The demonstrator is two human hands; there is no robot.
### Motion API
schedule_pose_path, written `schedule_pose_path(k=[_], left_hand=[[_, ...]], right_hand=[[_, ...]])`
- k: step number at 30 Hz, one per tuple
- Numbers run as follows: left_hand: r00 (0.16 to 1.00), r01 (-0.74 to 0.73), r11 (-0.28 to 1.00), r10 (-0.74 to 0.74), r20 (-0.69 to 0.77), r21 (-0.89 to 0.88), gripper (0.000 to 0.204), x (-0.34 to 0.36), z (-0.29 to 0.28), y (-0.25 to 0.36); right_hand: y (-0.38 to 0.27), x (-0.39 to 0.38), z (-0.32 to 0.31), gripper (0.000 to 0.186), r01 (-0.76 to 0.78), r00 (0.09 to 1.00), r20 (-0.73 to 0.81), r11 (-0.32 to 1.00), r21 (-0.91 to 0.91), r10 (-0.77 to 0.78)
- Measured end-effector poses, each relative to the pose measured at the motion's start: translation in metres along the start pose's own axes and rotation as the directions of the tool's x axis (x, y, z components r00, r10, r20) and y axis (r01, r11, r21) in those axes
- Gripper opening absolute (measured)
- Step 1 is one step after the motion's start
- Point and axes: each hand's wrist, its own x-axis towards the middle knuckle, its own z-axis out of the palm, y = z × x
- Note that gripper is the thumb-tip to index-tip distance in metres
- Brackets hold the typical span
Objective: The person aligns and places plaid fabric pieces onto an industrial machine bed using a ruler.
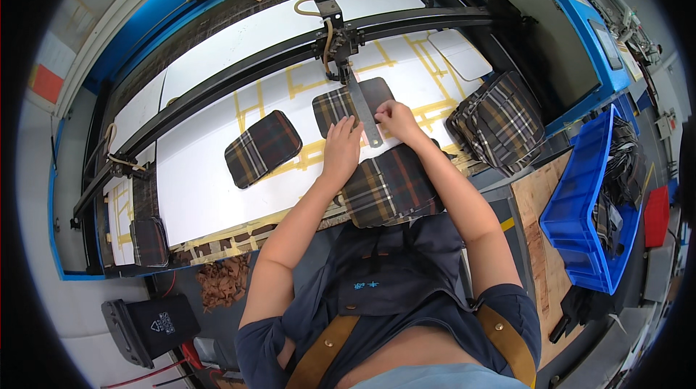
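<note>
A plaid fabric panel with rounded corners lies on the white bed under the machine head. Across it runs a steel ruler, its holed end pointing toward me. My left hand rests on the panel's near edge, left of the ruler, with fingers stretched out. To the right of the ruler, my right hand is closed in a pinch at the panel's right edge; what lies between its fingertips is hidden. A stack of plaid panels sits at the bed's front edge, under my right forearm.
A black gantry carrying the machine head spans the bed. Another plaid panel lies left, a bigger pile right. Yellow tape marks the bed. A blue crate of dark pieces stands at right, a black bin lower left.
</note>
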Motion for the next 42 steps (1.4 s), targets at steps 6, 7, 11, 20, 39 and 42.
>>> schedule_pose_path(k=[6, 7, 11, 20, 39, 42], left_hand=[[1.0, 0.006, 1.0, -0.006, 0.009, 0.0, 0.035, -0.002, -0.001, -0.003], [1.0, 0.005, 1.0, -0.005, 0.01, -0.002, 0.036, -0.002, -0.001, -0.002], [1.0, 0.007, 1.0, -0.006, 0.014, -0.012, 0.036, -0.001, -0.003, -0.003], [1.0, -0.002, 1.0, 0.002, 0.022, 0.005, 0.037, -0.003, -0.004, -0.002], [1.0, 0.008, 1.0, -0.008, 0.01, -0.005, 0.034, 0.001, -0.007, 0.0], [1.0, -0.01, 1.0, 0.01, 0.001, -0.014, 0.035, 0.001, -0.014, 0.004]], right_hand=[[-0.019, 0.009, -0.005, 0.018, -0.516, 0.827, 0.457, 0.765, 0.384, 0.328], [-0.019, 0.01, -0.006, 0.018, -0.517, 0.827, 0.455, 0.765, 0.383, 0.331], [-0.018, 0.016, -0.008, 0.019, -0.624, 0.756, 0.536, 0.659, 0.42, 0.375], [-0.023, 0.011, 0.011, 0.034, -0.135, 0.939, 0.292, 0.976, -0.172, 0.182], [-0.093, -0.005, -0.234, 0.015, 0.187, 0.792, -0.547, 0.961, -0.203, -0.27], [-0.093, -0.004, -0.336, 0.014, 0.166, 0.521, -0.701, 0.863, -0.477, -0.487]])
